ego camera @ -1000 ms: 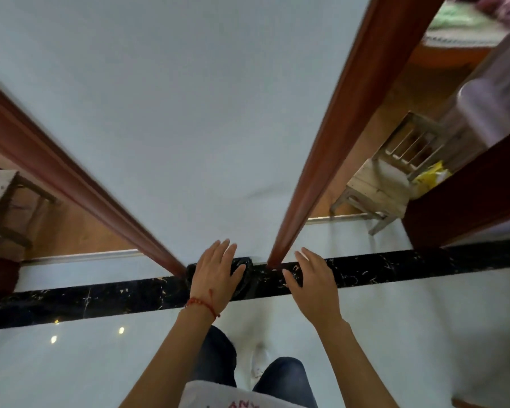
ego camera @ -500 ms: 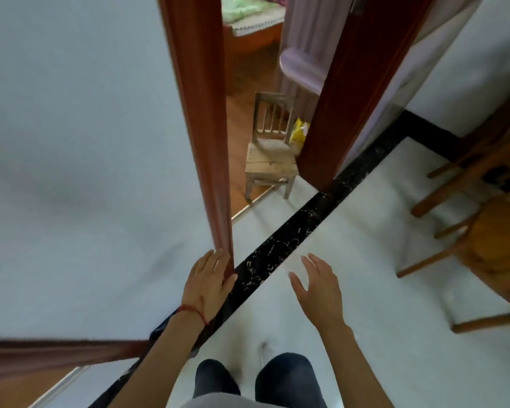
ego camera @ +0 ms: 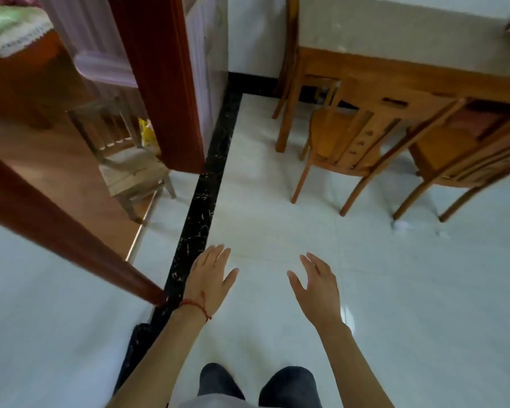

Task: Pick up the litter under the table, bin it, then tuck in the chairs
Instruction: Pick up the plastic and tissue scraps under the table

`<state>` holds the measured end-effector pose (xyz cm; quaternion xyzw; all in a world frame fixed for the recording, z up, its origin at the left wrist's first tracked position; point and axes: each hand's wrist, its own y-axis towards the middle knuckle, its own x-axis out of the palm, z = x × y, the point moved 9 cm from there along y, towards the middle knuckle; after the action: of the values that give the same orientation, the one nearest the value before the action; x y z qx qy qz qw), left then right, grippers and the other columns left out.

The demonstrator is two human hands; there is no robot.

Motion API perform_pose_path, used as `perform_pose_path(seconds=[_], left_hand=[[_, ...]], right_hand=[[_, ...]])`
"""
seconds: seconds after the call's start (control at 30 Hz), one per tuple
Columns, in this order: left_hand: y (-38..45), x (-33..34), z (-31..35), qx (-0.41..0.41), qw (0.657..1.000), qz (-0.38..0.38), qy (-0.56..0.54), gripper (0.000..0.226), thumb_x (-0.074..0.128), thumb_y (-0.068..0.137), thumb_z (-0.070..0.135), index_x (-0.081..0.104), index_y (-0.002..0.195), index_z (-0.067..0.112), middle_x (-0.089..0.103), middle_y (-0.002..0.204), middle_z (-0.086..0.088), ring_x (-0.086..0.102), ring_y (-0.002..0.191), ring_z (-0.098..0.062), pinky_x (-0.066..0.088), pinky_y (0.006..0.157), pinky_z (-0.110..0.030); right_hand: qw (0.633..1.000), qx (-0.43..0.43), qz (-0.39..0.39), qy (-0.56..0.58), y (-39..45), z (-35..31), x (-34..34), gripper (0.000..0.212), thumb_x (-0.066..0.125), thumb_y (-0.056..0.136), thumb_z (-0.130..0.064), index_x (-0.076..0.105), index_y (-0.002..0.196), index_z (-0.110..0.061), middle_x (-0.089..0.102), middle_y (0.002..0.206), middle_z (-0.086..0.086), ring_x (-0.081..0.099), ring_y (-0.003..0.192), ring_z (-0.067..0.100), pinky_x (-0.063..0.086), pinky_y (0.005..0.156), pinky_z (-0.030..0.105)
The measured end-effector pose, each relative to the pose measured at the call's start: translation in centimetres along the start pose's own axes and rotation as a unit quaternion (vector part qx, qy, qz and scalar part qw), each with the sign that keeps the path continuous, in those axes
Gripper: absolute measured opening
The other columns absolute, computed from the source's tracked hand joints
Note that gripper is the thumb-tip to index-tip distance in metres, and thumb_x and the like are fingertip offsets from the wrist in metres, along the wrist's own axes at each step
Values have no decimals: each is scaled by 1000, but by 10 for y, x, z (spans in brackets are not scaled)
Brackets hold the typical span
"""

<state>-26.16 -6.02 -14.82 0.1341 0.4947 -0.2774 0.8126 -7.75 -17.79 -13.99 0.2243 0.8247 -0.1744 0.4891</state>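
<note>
Hands first: our left hand point(ego camera: 211, 275) hangs over the white floor point(ego camera: 424, 290) with fingers straight and slightly spread, holding nothing; a red string bracelet point(ego camera: 195, 307) circles its wrist. Our right hand point(ego camera: 317, 285) is just beside it, fingers spread and relaxed, thumb out, also holding nothing. Neither hand touches anything.

Litter: we see two small white scraps point(ego camera: 402, 225) on the floor beside the front legs of the right-hand chair, well apart from both hands, ahead and to the right. What they are made of is too blurred to tell.

Chairs: two wooden chairs, the nearer chair point(ego camera: 340, 142) and the right-hand chair point(ego camera: 454, 154), stand at the table point(ego camera: 409, 36) with seats only partly beneath it.

Table: wooden frame, pale top, against the far wall.

Surroundings: a black marbled floor strip point(ego camera: 200, 201) runs from below our left forearm toward the wall. Left of it we list a red-brown door frame point(ego camera: 156, 83), a small weathered wooden stool-chair point(ego camera: 130, 169) in the doorway, and a yellow item point(ego camera: 147, 134) behind it, partly hidden. Our dark-trousered knees point(ego camera: 256, 384) show at the bottom.
</note>
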Motion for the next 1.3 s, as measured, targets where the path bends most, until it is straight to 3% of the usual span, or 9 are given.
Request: perform_pose_path(seconds=[0.33,0.73,0.97,1.3], left_hand=[[11,79,167,159,984,-78,19,52,36,94,38,28,139,14,26,151,-5,15,141,-20,12,114,-32],[-27,197,364,281,947,-156,21,52,40,93,38,34,137,11,31,149,-8,19,140,-22,15,114,-34],[-61,261,470,370,906,-204,27,52,42,92,37,35,136,10,32,148,-9,21,139,-23,15,114,-32],[-103,328,582,485,832,-268,37,51,44,92,35,36,135,10,34,147,-10,24,138,-24,18,113,-33]], right_hand=[[981,164,97,45,-81,157,-85,49,53,89,-36,45,130,-11,42,141,9,34,132,23,28,106,35],[941,289,165,63,-178,332,-157,49,53,88,-36,45,131,-14,42,142,6,34,132,21,27,107,36],[899,381,205,64,-254,415,-185,49,54,88,-37,46,130,-14,44,140,8,36,130,22,29,105,35],[818,504,262,88,-341,478,-204,50,51,89,-39,44,132,-13,41,142,7,34,132,21,27,107,36]])
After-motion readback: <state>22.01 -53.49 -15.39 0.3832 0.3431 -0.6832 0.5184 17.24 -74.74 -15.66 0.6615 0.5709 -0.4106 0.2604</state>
